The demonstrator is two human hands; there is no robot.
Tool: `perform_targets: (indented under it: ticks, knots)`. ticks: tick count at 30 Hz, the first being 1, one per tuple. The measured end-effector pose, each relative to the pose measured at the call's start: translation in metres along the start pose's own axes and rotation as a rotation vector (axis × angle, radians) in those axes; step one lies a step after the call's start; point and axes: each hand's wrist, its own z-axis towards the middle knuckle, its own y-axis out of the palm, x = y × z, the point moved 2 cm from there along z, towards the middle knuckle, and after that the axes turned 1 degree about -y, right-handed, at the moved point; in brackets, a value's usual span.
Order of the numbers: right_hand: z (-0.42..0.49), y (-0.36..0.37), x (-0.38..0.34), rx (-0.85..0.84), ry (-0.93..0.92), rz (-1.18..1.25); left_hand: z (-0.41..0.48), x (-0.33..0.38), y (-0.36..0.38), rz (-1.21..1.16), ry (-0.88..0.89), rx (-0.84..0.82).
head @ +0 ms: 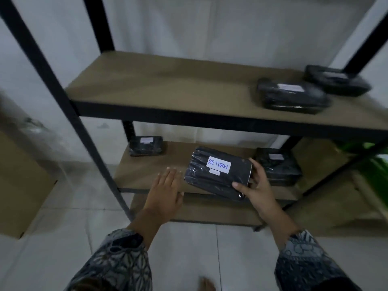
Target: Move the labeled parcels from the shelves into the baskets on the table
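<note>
A black wrapped parcel with a white label reading RETURN (216, 175) is held over the front of the middle shelf (151, 171). My right hand (257, 185) grips its right end, thumb on top. My left hand (167, 189) hovers flat beside the parcel's left edge with fingers spread, apparently not touching it. Two more black labeled parcels lie on that shelf, one at the back left (146, 145) and one behind my right hand (278, 166). The upper shelf (168, 80) carries two black parcels at its right end (291, 95) (336, 80). No baskets are in view.
The rack has black metal posts (63, 101) and a lower board (210, 211) beneath. A cardboard box (19, 185) stands on the tiled floor at left, more cardboard (336, 206) at right, with green leaves (378, 171) at the right edge.
</note>
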Motion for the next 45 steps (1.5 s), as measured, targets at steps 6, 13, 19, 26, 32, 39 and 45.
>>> perform_targets:
  ticks: [6, 13, 19, 26, 32, 39, 45]
  knots:
    - [-0.05, -0.101, -0.019, 0.201, -0.048, -0.007, 0.024, 0.094, -0.023, -0.04, 0.2, 0.019]
    - [-0.083, -0.241, -0.025, 0.424, -0.066, 0.014, 0.072, 0.232, -0.017, -0.079, 0.407, 0.031]
    - [-0.103, -0.376, -0.022, 0.561, -0.031, 0.019, 0.109, 0.382, -0.006, -0.156, 0.57, 0.057]
    - [-0.096, -0.527, -0.022, 0.677, -0.038, -0.028, 0.158, 0.537, 0.029, -0.259, 0.627, 0.087]
    - [-0.065, -0.623, -0.018, 0.717, -0.055, -0.079, 0.207, 0.627, 0.042, -0.301, 0.615, 0.073]
    - [0.005, -0.71, -0.005, 0.74, -0.044, -0.059, 0.29, 0.695, 0.064, -0.285, 0.637, 0.058]
    - [0.085, -0.781, 0.003, 0.761, -0.023, -0.064, 0.383, 0.758, 0.086, -0.268, 0.635, 0.055]
